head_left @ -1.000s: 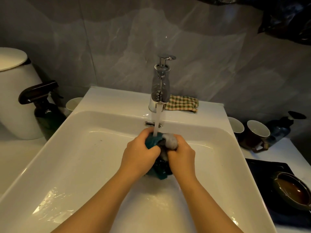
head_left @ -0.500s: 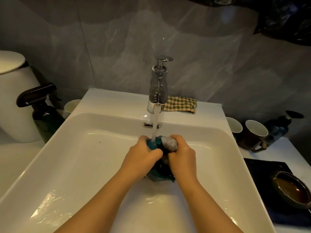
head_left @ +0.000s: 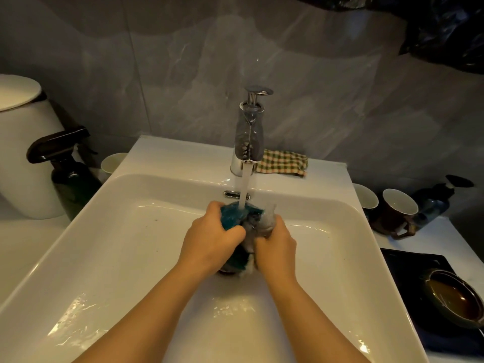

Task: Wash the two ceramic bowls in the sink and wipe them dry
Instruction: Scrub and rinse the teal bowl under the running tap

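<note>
A: Which step?
B: Rinsing the rag. Left grip and right grip are both clamping on the teal-and-grey rag, fingers curling round it. Water from the tap is falling onto the rag just beyond the left grip.
A: Bowls?
B: One brown bowl is sitting on the dark tray on the bench, well right of the right grip, outside the sink. I'm not seeing the second.
A: So the washing isn't starting yet?
B: Judging so, since no bowl is showing in the basin.
A: Next?
B: Guessing: the right grip letting go and bringing that bowl under the stream, the left holding the rag. Wet glaze, so it's needing a firm hold.
A: Drying cloth?
B: A checked cloth is lying beyond the grips, beside the tap.
</note>
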